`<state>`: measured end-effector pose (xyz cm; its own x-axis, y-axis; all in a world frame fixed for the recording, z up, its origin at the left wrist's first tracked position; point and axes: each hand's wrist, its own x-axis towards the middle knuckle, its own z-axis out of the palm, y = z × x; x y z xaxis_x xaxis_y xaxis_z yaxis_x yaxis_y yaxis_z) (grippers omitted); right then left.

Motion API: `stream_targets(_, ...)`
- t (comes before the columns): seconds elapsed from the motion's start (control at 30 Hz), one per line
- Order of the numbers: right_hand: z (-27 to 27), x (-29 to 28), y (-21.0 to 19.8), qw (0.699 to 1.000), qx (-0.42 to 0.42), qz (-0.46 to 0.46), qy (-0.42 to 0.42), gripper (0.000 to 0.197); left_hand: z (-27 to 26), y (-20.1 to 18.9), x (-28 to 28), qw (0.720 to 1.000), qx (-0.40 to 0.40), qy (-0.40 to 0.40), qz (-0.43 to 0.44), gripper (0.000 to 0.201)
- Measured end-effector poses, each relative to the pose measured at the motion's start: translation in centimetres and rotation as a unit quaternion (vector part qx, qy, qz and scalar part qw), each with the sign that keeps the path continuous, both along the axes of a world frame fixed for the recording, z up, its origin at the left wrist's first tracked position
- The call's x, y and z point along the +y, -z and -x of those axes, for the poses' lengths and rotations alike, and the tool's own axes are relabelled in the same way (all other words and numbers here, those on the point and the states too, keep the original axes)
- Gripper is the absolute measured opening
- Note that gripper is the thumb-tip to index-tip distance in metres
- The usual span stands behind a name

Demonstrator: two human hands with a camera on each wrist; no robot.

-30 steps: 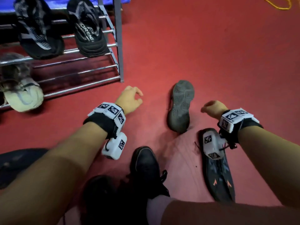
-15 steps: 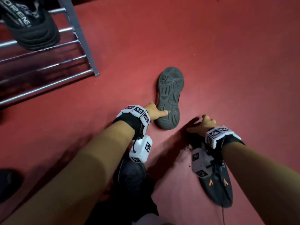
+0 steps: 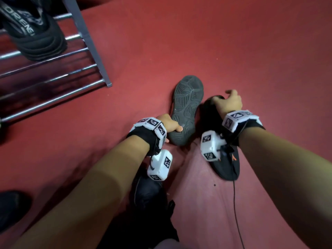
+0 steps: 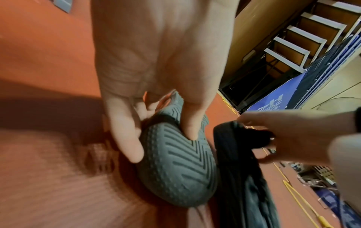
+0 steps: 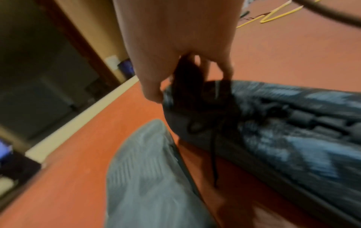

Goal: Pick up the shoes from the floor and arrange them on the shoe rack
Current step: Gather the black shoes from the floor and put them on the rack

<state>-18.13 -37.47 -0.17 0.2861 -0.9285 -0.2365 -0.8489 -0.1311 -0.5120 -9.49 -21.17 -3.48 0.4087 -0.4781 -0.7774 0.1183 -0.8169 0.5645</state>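
Note:
A shoe (image 3: 187, 106) lies overturned on the red floor, its grey ribbed sole (image 4: 181, 172) facing up. My left hand (image 3: 171, 125) grips its near end, with the thumb pressed on the sole and the fingers curled under the edge. Just right of it lies a black shoe with orange marks (image 3: 229, 166). My right hand (image 3: 227, 101) grips this shoe's far end, pinching the dark collar (image 5: 187, 80). Both shoes rest on the floor. The metal shoe rack (image 3: 53, 83) stands at the upper left.
A black shoe with white lettering (image 3: 36, 33) sits on the rack's upper rails; the lower rails near the grey post (image 3: 89, 44) are bare. My own black-shod foot (image 3: 149, 194) is below my left wrist. A thin black cord (image 3: 235, 203) trails by the right arm.
Both hands came down onto the shoes. The left hand went from touching the overturned shoe to gripping its near end. The right hand reached forward and took the black shoe's far end.

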Motion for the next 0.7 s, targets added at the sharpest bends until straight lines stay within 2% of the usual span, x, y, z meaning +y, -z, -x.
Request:
stream_targets(0.07, -0.9, 0.0, -0.2, 0.999, -0.024, -0.001, 0.03, 0.051, -1.0, -0.5, 1.7, 0.999, -0.044, -0.026, 0.013, 0.05)
stream_targets(0.13, -0.8, 1.1, 0.4, 1.0, -0.002, -0.011, 0.03, 0.048, -2.5, -0.2, 3.6, 0.994, -0.103, -0.036, 0.027, 0.061)
stream_targets(0.23, 0.4, 3.4, 2.4, 0.999, 0.039, -0.036, 0.002, 0.054, -4.1, -1.0, 6.2, 0.993, -0.105, -0.004, 0.049, 0.065)
stream_targets(0.33, 1.0, 4.7, 3.1, 0.997, 0.057, -0.046, -0.016, 0.063, -5.3, -2.9, 8.6, 0.989, -0.121, -0.041, 0.079, 0.061)
stream_targets(0.37, 1.0, 4.8, 3.1, 0.997, 0.059, -0.046, -0.018, 0.064, -5.7, -3.6, 9.5, 0.984, -0.146, -0.06, 0.085, 0.059)
stream_targets(0.43, 0.9, 5.0, 3.0, 0.997, 0.058, -0.048, -0.023, 0.065, -6.0, -4.8, 11.3, 0.959, -0.267, -0.064, 0.071, 0.054)
stream_targets(0.5, 0.6, 5.5, 2.9, 0.996, 0.06, -0.051, -0.03, 0.067, -5.4, -6.0, 13.4, 0.899, -0.438, -0.003, 0.008, 0.051)
stream_targets(0.57, 0.3, 6.2, 2.9, 0.996, 0.061, -0.053, -0.037, 0.069, -4.8, -5.3, 15.6, 0.832, -0.544, 0.103, -0.023, 0.052)
stream_targets(0.63, -0.1, 6.6, 2.9, 0.996, 0.069, -0.052, -0.037, 0.071, -4.2, -3.5, 17.6, 0.823, -0.503, 0.251, -0.081, 0.056)
stream_targets(0.7, -0.7, 6.9, 2.8, 0.995, 0.078, -0.045, -0.034, 0.072, -4.6, -2.0, 19.5, 0.853, -0.401, 0.311, -0.124, 0.061)
